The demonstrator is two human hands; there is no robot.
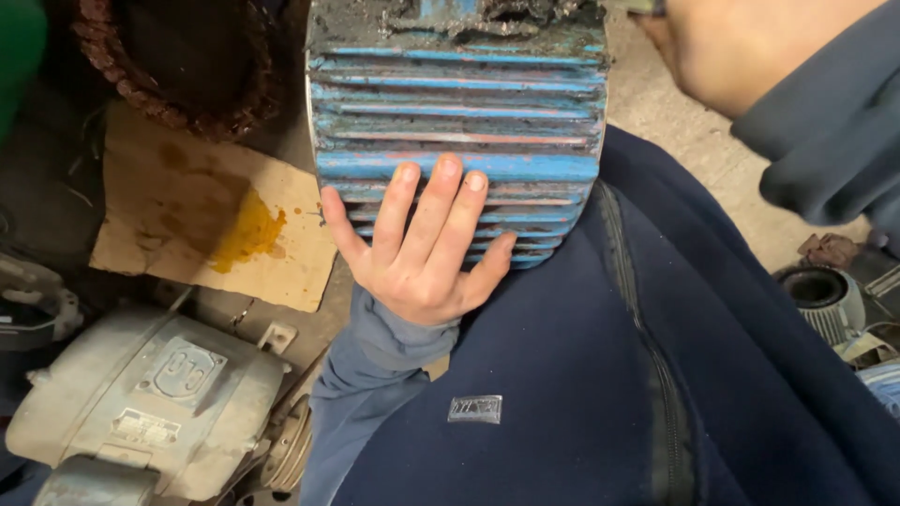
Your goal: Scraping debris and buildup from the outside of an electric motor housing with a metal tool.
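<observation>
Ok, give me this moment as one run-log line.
left hand: flat, fingers spread on dirty blue ribbed metal motor housing | right hand: at housing's top right, grip unclear | grey electric motor: lower left, untouched

Ribbed blue motor housing (pixel 457 122) grimy chipped metal, matt cardboard (pixel 202 220)

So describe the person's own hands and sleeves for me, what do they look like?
Both hands are bare, no gloves. The left hand has short, pale nails and comes out of a blue-grey fleece-like sleeve with a bunched cuff. The right hand, only partly in view at the top edge, wears a matching blue-grey sleeve with a thick rolled cuff.
</observation>
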